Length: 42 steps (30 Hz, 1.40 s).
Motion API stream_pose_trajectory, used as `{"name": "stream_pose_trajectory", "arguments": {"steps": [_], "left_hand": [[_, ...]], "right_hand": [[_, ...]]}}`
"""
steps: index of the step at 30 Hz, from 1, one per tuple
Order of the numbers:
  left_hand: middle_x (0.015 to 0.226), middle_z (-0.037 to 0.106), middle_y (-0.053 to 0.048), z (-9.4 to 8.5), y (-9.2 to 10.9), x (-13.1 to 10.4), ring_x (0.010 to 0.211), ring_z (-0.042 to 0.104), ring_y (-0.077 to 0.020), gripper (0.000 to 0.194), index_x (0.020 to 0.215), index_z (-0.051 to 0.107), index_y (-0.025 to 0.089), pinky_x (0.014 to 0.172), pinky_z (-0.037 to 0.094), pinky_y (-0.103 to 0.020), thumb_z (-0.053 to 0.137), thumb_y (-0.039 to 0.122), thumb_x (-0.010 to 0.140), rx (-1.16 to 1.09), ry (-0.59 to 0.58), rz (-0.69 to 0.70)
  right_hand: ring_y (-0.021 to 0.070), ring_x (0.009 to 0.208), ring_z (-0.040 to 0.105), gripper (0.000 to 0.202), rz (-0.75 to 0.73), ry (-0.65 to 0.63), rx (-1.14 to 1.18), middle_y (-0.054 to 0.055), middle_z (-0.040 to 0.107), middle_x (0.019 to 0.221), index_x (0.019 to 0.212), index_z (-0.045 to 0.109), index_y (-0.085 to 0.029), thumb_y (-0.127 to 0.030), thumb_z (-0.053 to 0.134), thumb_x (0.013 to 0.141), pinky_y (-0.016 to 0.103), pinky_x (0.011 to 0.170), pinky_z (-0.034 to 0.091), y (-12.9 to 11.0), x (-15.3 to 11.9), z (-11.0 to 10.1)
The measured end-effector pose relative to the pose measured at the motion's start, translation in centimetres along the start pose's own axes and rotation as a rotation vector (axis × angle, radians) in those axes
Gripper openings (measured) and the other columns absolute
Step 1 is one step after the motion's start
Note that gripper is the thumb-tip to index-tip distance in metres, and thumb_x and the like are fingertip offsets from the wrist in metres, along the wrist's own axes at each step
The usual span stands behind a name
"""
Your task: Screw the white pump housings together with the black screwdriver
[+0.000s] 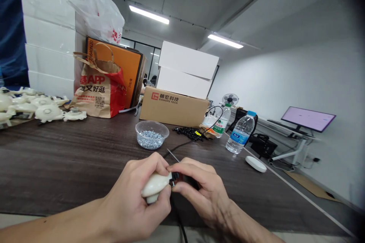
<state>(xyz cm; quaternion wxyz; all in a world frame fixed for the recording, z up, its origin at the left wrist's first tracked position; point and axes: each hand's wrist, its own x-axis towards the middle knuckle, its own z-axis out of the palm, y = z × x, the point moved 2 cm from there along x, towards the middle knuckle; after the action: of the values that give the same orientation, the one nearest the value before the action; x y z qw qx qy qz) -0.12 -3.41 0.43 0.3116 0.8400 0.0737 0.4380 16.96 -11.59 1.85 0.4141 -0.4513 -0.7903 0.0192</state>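
Head view: left hand (139, 193) grasps cream plastic part (156, 185) above worktop (71, 159). Right hand (203, 182) pinches black piece (175, 176) at part's end; small silvery pin (172, 184) beside thumb. Loosened pinch could drop pin; uneven pressure could skew black piece. Jutting metal shaft (173, 155) could snag cable (184, 144). Forward knock could spill screw tub (166, 138).

Workshop, small-parts assembly type, in an office-like room. Under the grip: dark worktable (71, 167). Just beyond it: clear tub (166, 136) of small metal screws (150, 141), heap of small black parts (186, 133). Far left of grip: pile of white plastic parts (47, 112). Farther beyond: branded carton (171, 110). Well off right: monitor (308, 118). High above: strip lights (148, 14).
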Motion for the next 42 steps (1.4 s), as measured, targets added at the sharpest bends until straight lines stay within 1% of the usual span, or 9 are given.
{"name": "stream_pose_trajectory", "arguments": {"steps": [4, 9, 12, 14, 22, 28, 32, 38, 42], "left_hand": [[0.086, 0.063, -0.002, -0.3, 0.1, 0.3, 0.072, 0.053, -0.017, 0.01, 0.085, 0.053, 0.022, 0.066, 0.038, -0.027, 0.056, 0.031, 0.084, -0.209, -0.029, -0.144], [0.08, 0.049, 0.002, -0.7, -0.7, 1.6, 0.07, 0.04, -0.0143, 0.018, 0.093, 0.047, 0.021, 0.063, 0.033, -0.024, 0.05, 0.039, 0.09, -0.658, -0.287, -0.424], [0.081, 0.046, 0.001, -0.8, -1.0, 2.0, 0.074, 0.04, -0.0143, 0.021, 0.094, 0.05, 0.019, 0.067, 0.033, -0.025, 0.047, 0.039, 0.094, -0.676, -0.433, -0.453], [0.082, 0.046, 0.001, -0.6, -1.1, 2.0, 0.076, 0.04, -0.0147, 0.023, 0.091, 0.05, 0.018, 0.07, 0.034, -0.026, 0.047, 0.04, 0.095, -0.662, -0.49, -0.437], [0.072, 0.041, 0.003, 0.0, -0.6, 1.4, 0.07, 0.037, -0.0135, 0.023, 0.079, 0.044, 0.019, 0.064, 0.03, -0.026, 0.052, 0.038, 0.091, -0.681, -0.435, -0.474], [0.073, 0.043, 0.003, 0.0, -0.4, 1.6, 0.069, 0.039, -0.0128, 0.025, 0.079, 0.044, 0.019, 0.063, 0.031, -0.026, 0.053, 0.039, 0.093, -0.703, -0.467, -0.475], [0.075, 0.046, 0.003, 0.4, -0.6, 1.1, 0.07, 0.04, -0.013, 0.027, 0.082, 0.045, 0.019, 0.065, 0.033, -0.026, 0.053, 0.041, 0.095, -0.754, -0.456, -0.465], [0.075, 0.043, 0.003, 0.8, -1.2, 0.7, 0.068, 0.038, -0.0118, 0.033, 0.082, 0.046, 0.019, 0.06, 0.033, -0.023, 0.052, 0.049, 0.095, -0.726, -0.379, -0.525], [0.071, 0.048, 0.004, 1.1, -1.7, 0.7, 0.063, 0.041, -0.0106, 0.033, 0.082, 0.048, 0.019, 0.057, 0.033, -0.022, 0.055, 0.048, 0.095, -0.814, -0.369, -0.493]], "right_hand": [[0.0157, 0.077, 0.06, 0.022, -0.015, 0.007, -0.04, 0.002, 0.067, 0.09, 0.118, 0.067, -0.025, -0.022, 0.066, 0.096, 0.026, 0.071, 0.047, 0.1, 0.1, -0.3], [0.0151, 0.079, 0.057, 0.022, -0.009, -0.062, -0.099, 0.001, 0.064, 0.088, 0.119, 0.064, -0.025, -0.022, 0.065, 0.097, 0.026, 0.074, 0.045, 0.1, 0.1, -0.6], [0.0148, 0.08, 0.055, 0.018, -0.019, -0.129, -0.101, 0.001, 0.062, 0.088, 0.117, 0.064, -0.024, -0.023, 0.064, 0.098, 0.026, 0.075, 0.044, 0.1, 0.1, -0.5], [0.0145, 0.079, 0.054, 0.016, -0.02, -0.146, -0.08, 0.001, 0.061, 0.087, 0.115, 0.064, -0.023, -0.025, 0.063, 0.099, 0.026, 0.074, 0.043, 0.0, 0.2, -0.4], [0.0126, 0.077, 0.052, 0.014, -0.046, -0.168, -0.003, 0.0, 0.06, 0.085, 0.101, 0.066, -0.021, -0.031, 0.057, 0.103, 0.024, 0.074, 0.041, -0.6, 0.3, -0.4], [0.0118, 0.077, 0.053, 0.013, -0.061, -0.154, 0.037, 0.0, 0.063, 0.086, 0.096, 0.068, -0.02, -0.029, 0.06, 0.102, 0.023, 0.072, 0.041, -0.8, 0.4, -0.4], [0.0119, 0.076, 0.054, 0.01, -0.048, -0.124, 0.019, 0.0, 0.062, 0.084, 0.105, 0.07, -0.021, -0.027, 0.066, 0.098, 0.024, 0.072, 0.042, -0.3, 0.1, -0.3], [0.0126, 0.077, 0.056, 0.028, -0.078, -0.056, 0.049, 0.0, 0.064, 0.086, 0.117, 0.07, -0.021, -0.023, 0.077, 0.089, 0.024, 0.072, 0.044, 0.2, -0.1, 0.0], [0.0128, 0.078, 0.057, 0.016, -0.037, -0.065, 0.088, 0.001, 0.065, 0.087, 0.11, 0.072, -0.022, -0.023, 0.072, 0.094, 0.024, 0.073, 0.045, -0.2, 0.2, -0.1]]}}
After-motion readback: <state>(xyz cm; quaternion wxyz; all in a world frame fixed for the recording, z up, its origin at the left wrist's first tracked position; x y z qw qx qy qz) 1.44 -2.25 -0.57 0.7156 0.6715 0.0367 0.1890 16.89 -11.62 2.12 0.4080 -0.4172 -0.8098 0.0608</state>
